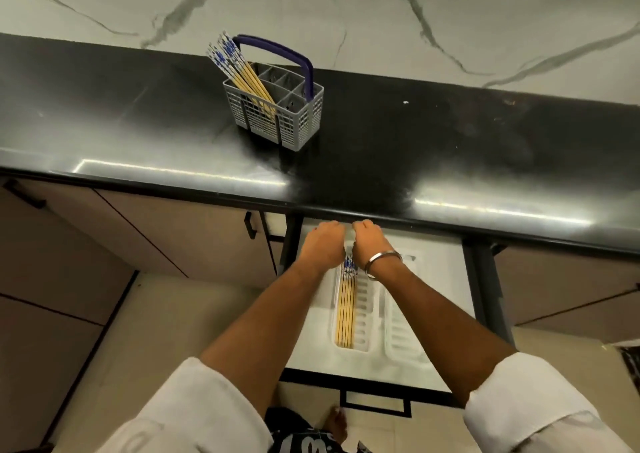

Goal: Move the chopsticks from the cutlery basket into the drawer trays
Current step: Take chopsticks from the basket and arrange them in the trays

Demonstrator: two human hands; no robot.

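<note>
A grey cutlery basket with a dark blue handle stands on the black counter. Several chopsticks with blue-and-white tops lean out of its left corner. Below the counter an open drawer holds two white slotted trays. In the left tray lie several chopsticks, side by side, patterned ends toward the counter. My left hand and my right hand rest knuckles-up over the far ends of those chopsticks, touching each other. What the fingers do underneath is hidden. The right tray holds nothing.
The black counter overhangs the drawer's back end just above my hands. A marble wall rises behind it. Closed cabinet doors flank the drawer. The drawer's black front handle sits near my body, over a light tiled floor.
</note>
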